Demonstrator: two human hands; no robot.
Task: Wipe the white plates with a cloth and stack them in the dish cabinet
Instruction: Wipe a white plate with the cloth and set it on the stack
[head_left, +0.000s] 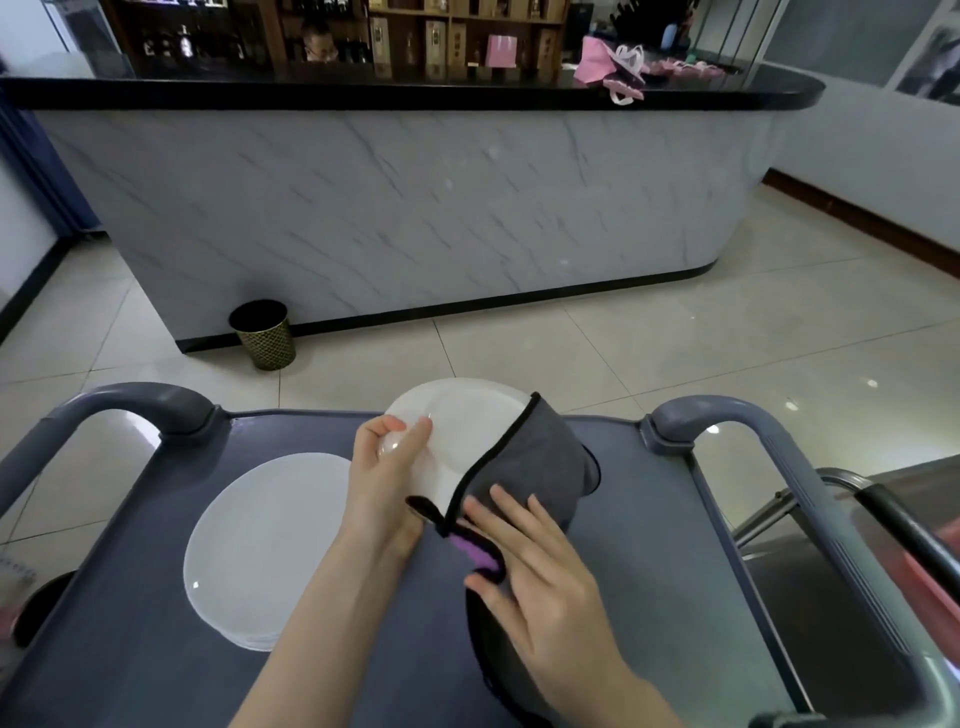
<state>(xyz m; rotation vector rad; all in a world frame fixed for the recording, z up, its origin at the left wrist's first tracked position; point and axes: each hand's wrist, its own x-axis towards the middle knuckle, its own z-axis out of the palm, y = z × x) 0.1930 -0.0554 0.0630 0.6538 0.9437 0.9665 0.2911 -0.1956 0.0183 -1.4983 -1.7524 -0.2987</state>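
Note:
My left hand (387, 470) grips the near-left rim of a white plate (462, 421), thumb on its face, holding it tilted above the cart. A grey cloth (535, 467) with a black hem covers the plate's right half. My right hand (524, 561) lies on the cloth with its fingers straight, pressing it against the plate. A stack of white plates (265, 540) lies flat on the grey cart top (649, 545), left of my left forearm. The dish cabinet is out of view.
The cart has grey handle rails at left (130, 402) and right (727, 415). Beyond it stand a marble-fronted counter (395, 208) and a small bin (262, 335) on the tiled floor. A metal surface (841, 587) lies to the right.

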